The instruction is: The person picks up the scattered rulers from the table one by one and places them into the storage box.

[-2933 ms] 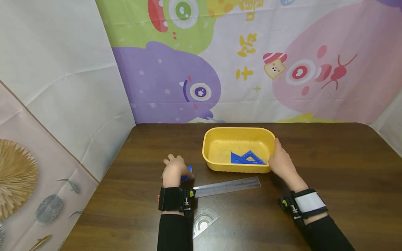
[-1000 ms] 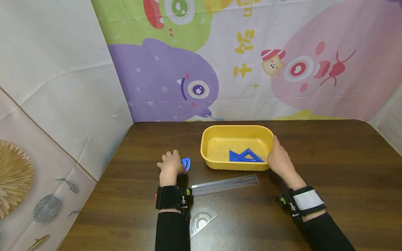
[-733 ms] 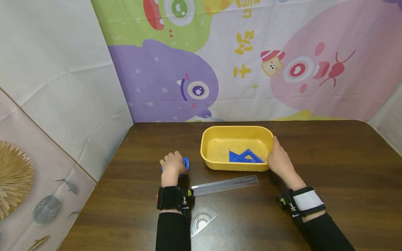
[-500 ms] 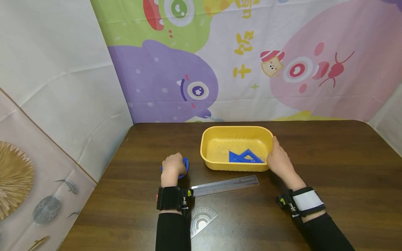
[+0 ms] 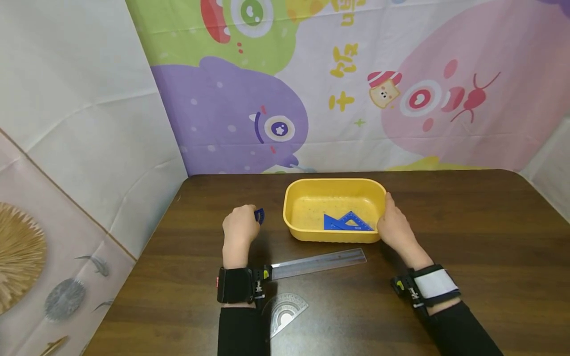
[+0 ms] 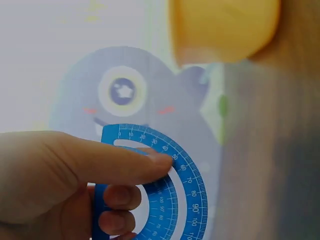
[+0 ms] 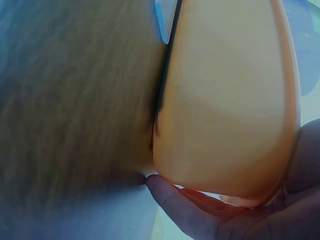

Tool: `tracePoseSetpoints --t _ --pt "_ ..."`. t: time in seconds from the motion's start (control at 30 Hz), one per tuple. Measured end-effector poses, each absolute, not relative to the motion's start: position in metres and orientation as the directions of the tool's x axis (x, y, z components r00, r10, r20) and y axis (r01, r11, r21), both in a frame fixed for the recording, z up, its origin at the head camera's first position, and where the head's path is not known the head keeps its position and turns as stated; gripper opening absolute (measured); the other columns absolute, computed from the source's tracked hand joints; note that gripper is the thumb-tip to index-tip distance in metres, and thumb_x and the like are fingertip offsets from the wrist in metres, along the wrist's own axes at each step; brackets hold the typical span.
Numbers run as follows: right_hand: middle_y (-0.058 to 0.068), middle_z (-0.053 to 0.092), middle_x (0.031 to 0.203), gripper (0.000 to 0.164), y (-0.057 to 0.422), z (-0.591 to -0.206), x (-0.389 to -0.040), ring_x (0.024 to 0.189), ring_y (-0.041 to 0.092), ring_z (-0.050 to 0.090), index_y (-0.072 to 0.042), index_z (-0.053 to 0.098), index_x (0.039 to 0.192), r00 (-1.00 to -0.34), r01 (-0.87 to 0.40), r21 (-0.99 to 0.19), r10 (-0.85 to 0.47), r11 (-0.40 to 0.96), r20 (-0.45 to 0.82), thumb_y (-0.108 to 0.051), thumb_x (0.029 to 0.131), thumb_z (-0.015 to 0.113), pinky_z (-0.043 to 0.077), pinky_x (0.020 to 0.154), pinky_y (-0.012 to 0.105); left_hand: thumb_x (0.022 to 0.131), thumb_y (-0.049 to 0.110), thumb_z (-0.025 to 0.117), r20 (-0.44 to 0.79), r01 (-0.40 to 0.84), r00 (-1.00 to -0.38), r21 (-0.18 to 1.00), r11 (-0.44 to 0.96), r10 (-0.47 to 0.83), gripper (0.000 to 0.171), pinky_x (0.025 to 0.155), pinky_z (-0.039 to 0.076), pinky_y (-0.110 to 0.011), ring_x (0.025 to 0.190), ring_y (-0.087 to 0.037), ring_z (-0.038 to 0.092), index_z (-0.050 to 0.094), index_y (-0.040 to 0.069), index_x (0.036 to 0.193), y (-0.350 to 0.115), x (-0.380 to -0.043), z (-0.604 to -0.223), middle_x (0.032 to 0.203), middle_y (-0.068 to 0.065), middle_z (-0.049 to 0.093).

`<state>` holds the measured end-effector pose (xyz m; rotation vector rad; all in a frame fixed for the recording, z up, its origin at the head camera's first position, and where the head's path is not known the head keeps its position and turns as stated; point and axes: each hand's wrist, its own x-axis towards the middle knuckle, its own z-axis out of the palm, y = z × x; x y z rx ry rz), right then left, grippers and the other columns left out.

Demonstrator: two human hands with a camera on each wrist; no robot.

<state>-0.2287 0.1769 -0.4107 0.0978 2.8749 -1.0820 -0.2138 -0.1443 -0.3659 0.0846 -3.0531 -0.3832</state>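
My left hand (image 5: pixel 240 228) is raised over the left of the table and pinches a blue protractor (image 6: pixel 195 207), thumb on its face and fingers curled behind. In the head view only a small part of that protractor shows past the hand. Two blue set squares (image 5: pixel 351 221) lie overlapping inside a yellow plastic basin (image 5: pixel 305 236). My right hand (image 5: pixel 396 227) holds the basin's right end, with digits at its rim and low on its wall in the right wrist view.
In front of the basin, a clear ruler (image 5: pixel 318 263) lies slanted on the brown table (image 5: pixel 481 232). Nearer stands a clear protractor (image 5: pixel 286 309) lying flat, partly hidden by the left wrist strap. A cartoon cloth (image 5: pixel 347 143) hangs behind the table.
My left hand first reaches over the blue protractor on the table, then closes on it and lifts it. The right hand stays at the basin.
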Motion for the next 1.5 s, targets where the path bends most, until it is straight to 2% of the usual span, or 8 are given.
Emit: tracePoseSetpoints --t 0.2,0.4,0.6,0.77,1.0,1.27,1.5 --pt "0.034 0.021 0.14 0.061 0.177 -0.411 -0.228 0.117 0.042 0.038 0.005 -0.005 0.142 -0.996 0.079 -0.652 0.038 0.754 -0.077 -0.002 0.09 0.025 0.029 0.098 0.057 0.085 0.008 0.053 0.146 -0.014 -0.988 0.239 0.971 -0.051 0.018 0.058 0.047 -0.042 0.074 -0.031 0.062 0.067 0.009 0.096 -0.14 -0.206 -0.351 0.087 -0.013 0.067" --pt "0.034 0.022 0.14 0.061 0.177 -0.41 -0.229 0.114 0.042 0.039 0.005 -0.006 0.142 -0.996 0.078 -0.646 0.037 0.76 -0.077 -0.002 0.09 0.026 0.03 0.097 0.057 0.085 0.007 0.053 0.242 0.045 -0.97 0.195 0.98 -0.003 0.015 0.069 0.043 -0.044 0.075 -0.031 0.063 0.067 0.008 0.088 -0.131 -0.202 -0.343 0.082 -0.011 0.069" --pt "0.035 0.024 0.138 0.063 0.177 -0.409 -0.23 0.108 0.041 0.041 0.005 -0.007 0.142 -0.996 0.082 -0.643 0.035 0.761 -0.086 -0.002 0.089 0.027 0.032 0.096 0.057 0.089 0.01 0.053 0.349 0.184 -0.931 0.186 0.965 0.11 0.019 0.076 0.041 -0.044 0.079 -0.028 0.064 0.069 0.011 0.099 -0.113 -0.202 -0.338 0.087 -0.007 0.07" --pt "0.035 0.025 0.137 0.063 0.177 -0.41 -0.231 0.109 0.042 0.042 0.006 -0.006 0.142 -0.997 0.072 -0.634 0.03 0.77 -0.077 -0.002 0.089 0.028 0.033 0.095 0.057 0.089 0.008 0.051 0.31 0.289 -0.927 0.228 0.93 0.212 0.026 0.079 0.039 -0.042 0.083 -0.026 0.062 0.065 0.013 0.111 -0.101 -0.204 -0.34 0.097 -0.006 0.069" --pt "0.036 0.026 0.137 0.063 0.177 -0.41 -0.23 0.11 0.042 0.043 0.007 -0.003 0.142 -0.998 0.055 -0.62 0.026 0.782 -0.056 -0.002 0.087 0.028 0.034 0.093 0.057 0.087 0.0 0.051 0.208 0.308 -0.943 0.242 0.92 0.261 0.039 0.084 0.039 -0.041 0.093 -0.027 0.059 0.059 0.015 0.122 -0.09 -0.205 -0.344 0.108 -0.007 0.066" --pt "0.034 0.024 0.138 0.065 0.178 -0.409 -0.228 0.106 0.039 0.041 0.005 -0.004 0.142 -0.996 0.08 -0.641 0.037 0.764 -0.081 -0.001 0.087 0.029 0.033 0.095 0.057 0.084 -0.001 0.056 0.239 0.39 -0.905 0.135 0.911 0.352 0.035 0.078 0.041 -0.038 0.09 -0.025 0.061 0.065 0.016 0.113 -0.073 -0.207 -0.352 0.104 -0.002 0.068" --pt "0.034 0.022 0.14 0.064 0.177 -0.41 -0.229 0.112 0.041 0.04 0.005 -0.006 0.142 -0.996 0.074 -0.645 0.031 0.76 -0.078 -0.002 0.088 0.028 0.031 0.097 0.057 0.084 0.003 0.061 0.228 0.418 -0.895 0.127 0.9 0.384 0.031 0.082 0.041 -0.038 0.092 -0.025 0.061 0.067 0.018 0.11 -0.061 -0.208 -0.361 0.103 0.0 0.068"
